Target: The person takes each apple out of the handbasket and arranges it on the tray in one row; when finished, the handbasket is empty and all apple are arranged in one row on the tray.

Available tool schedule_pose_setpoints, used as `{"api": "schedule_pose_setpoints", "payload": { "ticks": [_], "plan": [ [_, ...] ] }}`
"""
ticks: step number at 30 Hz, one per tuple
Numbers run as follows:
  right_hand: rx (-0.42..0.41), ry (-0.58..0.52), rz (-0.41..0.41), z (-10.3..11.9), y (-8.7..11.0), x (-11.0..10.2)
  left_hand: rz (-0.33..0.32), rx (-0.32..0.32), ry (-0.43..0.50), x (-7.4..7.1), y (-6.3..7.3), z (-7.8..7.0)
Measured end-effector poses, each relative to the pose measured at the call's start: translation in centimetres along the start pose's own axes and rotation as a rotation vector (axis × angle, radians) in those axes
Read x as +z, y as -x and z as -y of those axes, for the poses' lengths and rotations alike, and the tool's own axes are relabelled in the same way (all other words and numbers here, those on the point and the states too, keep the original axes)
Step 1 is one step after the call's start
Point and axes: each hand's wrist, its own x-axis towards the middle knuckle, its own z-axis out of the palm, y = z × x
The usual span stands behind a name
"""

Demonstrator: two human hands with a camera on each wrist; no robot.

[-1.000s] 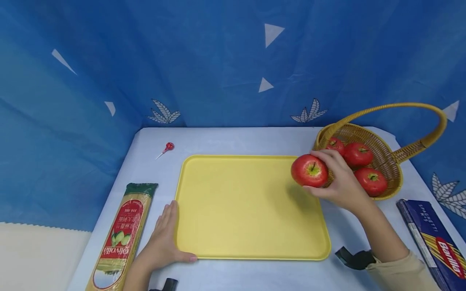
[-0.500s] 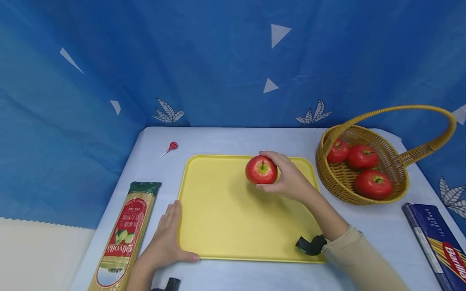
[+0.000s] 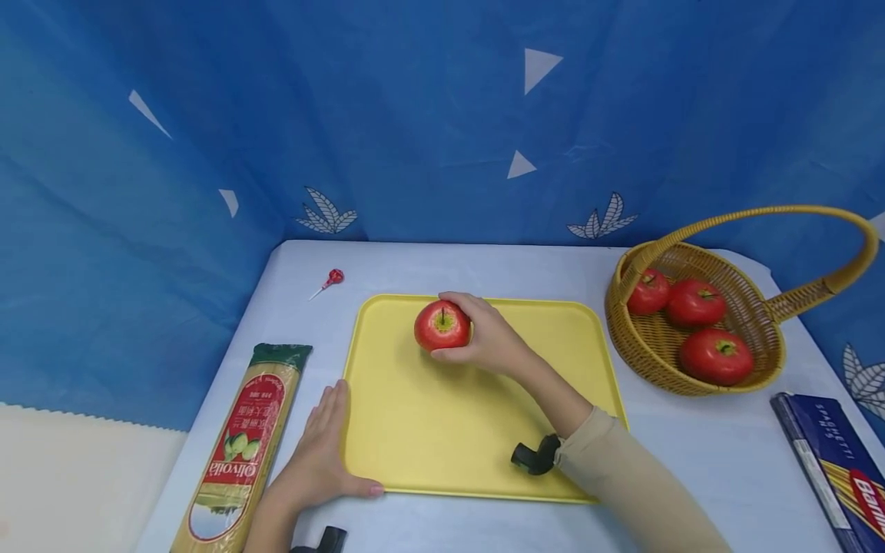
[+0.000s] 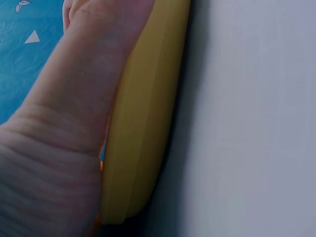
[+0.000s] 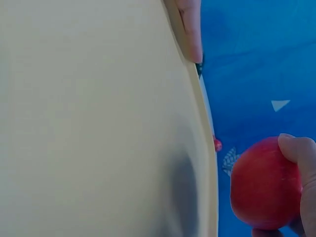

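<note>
In the head view my right hand (image 3: pixel 487 338) grips a red apple (image 3: pixel 442 326) by its right side, over the back left part of the yellow tray (image 3: pixel 415 438). The right wrist view shows this apple (image 5: pixel 266 182) above the tray, whose surface carries a dark shadow. My left hand (image 3: pixel 321 453) rests against the tray's front left corner, fingers straight along the left edge and thumb at the front edge. The left wrist view has that hand (image 4: pixel 89 74) alongside the tray's outer side (image 4: pixel 143 108).
A wicker basket (image 3: pixel 639 357) with a tall handle holds 3 more apples (image 3: pixel 716 357) at the right. A blue spaghetti box (image 3: pixel 826 453) lies in front of it. Left of the tray lies a spaghetti pack (image 3: pixel 242 453); a red lollipop (image 3: pixel 335 276) lies behind.
My right hand has carried the apple leftward from beside the basket to over the tray's back left part. The left hand keeps its place at the tray corner. The head view has shifted slightly.
</note>
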Motion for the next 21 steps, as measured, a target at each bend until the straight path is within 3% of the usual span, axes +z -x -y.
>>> {"api": "schedule_pose_setpoints", "payload": {
  "ticks": [8,21],
  "plan": [
    [0.019,-0.018,0.049,1.1,-2.0,2.7,0.015,-0.012,-0.007,-0.1,-0.1,-0.1],
    [0.033,0.050,0.134,2.9,-4.3,5.9,0.022,-0.029,-0.008,-0.1,-0.1,-0.1]
  ]
}}
